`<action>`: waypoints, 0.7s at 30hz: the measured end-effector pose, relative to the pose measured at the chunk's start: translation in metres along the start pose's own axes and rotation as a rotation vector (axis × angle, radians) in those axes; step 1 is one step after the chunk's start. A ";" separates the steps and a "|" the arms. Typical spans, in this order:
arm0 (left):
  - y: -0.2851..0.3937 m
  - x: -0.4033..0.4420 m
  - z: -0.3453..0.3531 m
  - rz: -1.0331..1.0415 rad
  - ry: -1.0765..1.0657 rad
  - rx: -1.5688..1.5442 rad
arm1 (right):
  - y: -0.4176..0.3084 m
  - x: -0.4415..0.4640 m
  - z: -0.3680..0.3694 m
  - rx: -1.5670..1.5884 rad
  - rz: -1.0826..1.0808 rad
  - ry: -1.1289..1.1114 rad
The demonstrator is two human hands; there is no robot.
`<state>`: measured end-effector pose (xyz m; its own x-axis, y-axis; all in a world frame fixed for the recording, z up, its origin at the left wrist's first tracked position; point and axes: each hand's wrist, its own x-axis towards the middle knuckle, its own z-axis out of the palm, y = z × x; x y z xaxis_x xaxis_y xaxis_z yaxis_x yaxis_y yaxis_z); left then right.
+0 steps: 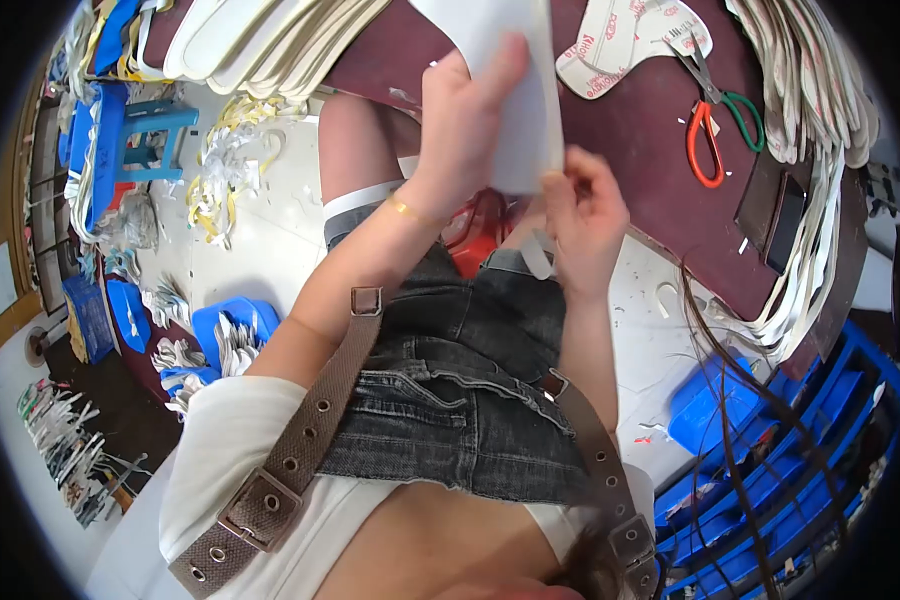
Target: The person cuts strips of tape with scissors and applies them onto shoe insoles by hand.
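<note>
My left hand (pixel 465 120) is wrapped round a long white flat piece (pixel 525 130), its thumb lying on the upper face. Above the thumb the piece runs out of the top of the view. At its near right corner my right hand (pixel 585 215) pinches the edge between thumb and fingers. A short pale strip (pixel 538 256) hangs just below those fingers; whether it is joined to the piece I cannot tell. Scissors (pixel 710 120) with one red and one green handle lie on the dark red table (pixel 630 150), their blades over a curved white piece with red print (pixel 610 60).
Stacked pale curved pieces (pixel 260 50) fill the table's far left, and more layers (pixel 805 70) hang over its right side. A dark phone-like object (pixel 785 225) lies near the right edge. Blue bins (pixel 710 405) and a blue stool (pixel 155 135) stand on the scrap-strewn floor.
</note>
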<state>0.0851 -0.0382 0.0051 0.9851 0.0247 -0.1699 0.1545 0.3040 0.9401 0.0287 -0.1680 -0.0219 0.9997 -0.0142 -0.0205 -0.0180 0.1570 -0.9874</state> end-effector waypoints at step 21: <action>0.084 -0.012 -0.037 0.405 -0.733 0.895 | -0.058 0.022 -0.031 0.172 -0.154 -0.255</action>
<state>0.0834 0.0219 0.0752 0.7384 -0.6642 0.1167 -0.4605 -0.3700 0.8069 0.0510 -0.2082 0.0303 0.9629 0.1933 0.1884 0.1152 0.3369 -0.9345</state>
